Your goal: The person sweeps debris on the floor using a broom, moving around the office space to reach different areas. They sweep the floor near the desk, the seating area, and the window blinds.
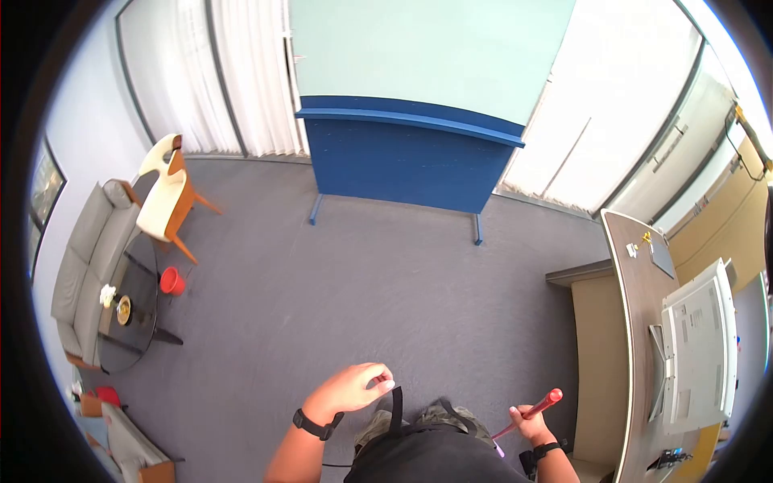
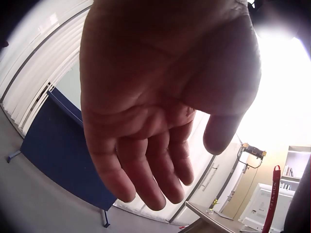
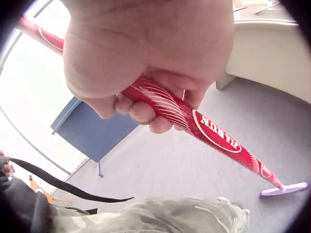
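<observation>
A red pole (image 3: 214,133) with white lettering is gripped by my right hand (image 3: 150,53), its fingers curled round the shaft. A light purple piece (image 3: 284,189) forms the pole's lower end, close to the grey floor. In the head view the right hand (image 1: 531,424) is at the lower right, the pole's red top (image 1: 552,397) pointing up. My left hand (image 1: 350,390) hangs in front of the body, near a black strap (image 1: 397,409). Seen from the left wrist, this hand (image 2: 155,97) has loosely bent fingers and an empty palm.
Ahead stands a blue board (image 1: 394,161) on feet. A desk (image 1: 636,322) with a monitor (image 1: 699,354) is on the right. Along the left are a chair (image 1: 165,201), a grey sofa (image 1: 88,249), a round dark table (image 1: 141,322) and a red bucket (image 1: 172,281).
</observation>
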A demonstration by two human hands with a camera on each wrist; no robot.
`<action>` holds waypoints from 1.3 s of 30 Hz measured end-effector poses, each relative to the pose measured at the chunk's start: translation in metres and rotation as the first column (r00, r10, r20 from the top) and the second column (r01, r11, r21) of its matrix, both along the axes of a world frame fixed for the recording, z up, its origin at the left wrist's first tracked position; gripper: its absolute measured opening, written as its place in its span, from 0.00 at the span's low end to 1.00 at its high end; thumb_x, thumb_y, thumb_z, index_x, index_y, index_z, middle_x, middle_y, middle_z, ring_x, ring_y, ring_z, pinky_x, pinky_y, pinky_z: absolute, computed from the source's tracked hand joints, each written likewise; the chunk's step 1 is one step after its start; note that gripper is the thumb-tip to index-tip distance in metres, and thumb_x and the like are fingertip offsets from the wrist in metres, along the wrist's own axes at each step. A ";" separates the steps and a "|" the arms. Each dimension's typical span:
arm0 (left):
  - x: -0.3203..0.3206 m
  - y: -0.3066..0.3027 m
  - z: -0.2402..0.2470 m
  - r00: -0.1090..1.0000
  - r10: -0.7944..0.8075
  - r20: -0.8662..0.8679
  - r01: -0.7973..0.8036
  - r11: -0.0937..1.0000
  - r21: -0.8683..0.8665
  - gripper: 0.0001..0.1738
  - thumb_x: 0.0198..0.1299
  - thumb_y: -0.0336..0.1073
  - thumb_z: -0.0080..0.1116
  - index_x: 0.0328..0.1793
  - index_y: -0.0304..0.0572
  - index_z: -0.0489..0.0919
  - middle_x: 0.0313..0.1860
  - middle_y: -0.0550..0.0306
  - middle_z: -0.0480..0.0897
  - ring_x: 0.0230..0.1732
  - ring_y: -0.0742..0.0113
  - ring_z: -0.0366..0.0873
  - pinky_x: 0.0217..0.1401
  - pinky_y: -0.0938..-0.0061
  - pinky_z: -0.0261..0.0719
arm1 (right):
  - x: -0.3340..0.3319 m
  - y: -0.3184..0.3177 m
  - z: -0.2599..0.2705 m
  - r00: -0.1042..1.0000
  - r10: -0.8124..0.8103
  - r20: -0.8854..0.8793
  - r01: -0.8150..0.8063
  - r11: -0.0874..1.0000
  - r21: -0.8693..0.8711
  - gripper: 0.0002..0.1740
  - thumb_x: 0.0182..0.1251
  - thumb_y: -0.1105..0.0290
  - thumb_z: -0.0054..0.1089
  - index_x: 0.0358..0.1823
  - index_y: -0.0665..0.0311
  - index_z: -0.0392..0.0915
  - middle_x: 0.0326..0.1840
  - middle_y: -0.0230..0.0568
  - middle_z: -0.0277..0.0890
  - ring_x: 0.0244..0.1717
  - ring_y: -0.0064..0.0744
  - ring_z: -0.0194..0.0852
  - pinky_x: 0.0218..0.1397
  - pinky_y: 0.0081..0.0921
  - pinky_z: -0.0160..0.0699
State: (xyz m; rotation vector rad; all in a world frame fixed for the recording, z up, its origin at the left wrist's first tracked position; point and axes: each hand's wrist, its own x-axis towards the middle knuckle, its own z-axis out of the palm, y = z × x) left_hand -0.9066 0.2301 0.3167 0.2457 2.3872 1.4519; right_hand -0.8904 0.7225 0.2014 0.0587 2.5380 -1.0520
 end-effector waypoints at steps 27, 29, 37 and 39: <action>-0.421 0.194 0.024 0.932 -0.363 0.014 0.361 0.922 -0.138 0.16 0.73 0.44 0.59 0.52 0.38 0.82 0.48 0.49 0.85 0.52 0.57 0.84 0.56 0.64 0.81 | -0.374 0.149 0.065 0.810 -0.551 -0.201 0.430 0.791 -0.434 0.28 0.79 0.60 0.58 0.16 0.60 0.67 0.16 0.24 0.63 0.20 0.18 0.61 0.25 0.25 0.63; -0.449 0.203 0.016 0.917 -0.395 0.051 0.398 0.909 -0.123 0.15 0.73 0.44 0.59 0.52 0.38 0.82 0.47 0.49 0.86 0.52 0.57 0.84 0.56 0.64 0.81 | -0.399 0.154 0.067 0.798 -0.570 -0.195 0.441 0.774 -0.455 0.27 0.80 0.62 0.57 0.17 0.59 0.66 0.16 0.24 0.63 0.19 0.18 0.59 0.26 0.25 0.63; -0.602 0.232 -0.019 0.902 -0.427 0.059 0.430 0.902 -0.047 0.16 0.72 0.43 0.60 0.50 0.35 0.81 0.45 0.46 0.85 0.48 0.54 0.85 0.52 0.62 0.82 | -0.536 0.166 0.087 0.783 -0.583 -0.216 0.405 0.741 -0.535 0.27 0.82 0.66 0.55 0.18 0.60 0.63 0.16 0.27 0.60 0.19 0.21 0.59 0.28 0.26 0.67; -0.647 0.246 -0.010 0.906 -0.423 0.029 0.424 0.902 -0.087 0.15 0.72 0.43 0.60 0.49 0.35 0.81 0.44 0.46 0.85 0.47 0.54 0.85 0.52 0.62 0.82 | -0.568 0.167 0.103 0.783 -0.589 -0.199 0.409 0.729 -0.549 0.27 0.82 0.65 0.55 0.18 0.60 0.64 0.17 0.29 0.63 0.21 0.23 0.63 0.31 0.27 0.71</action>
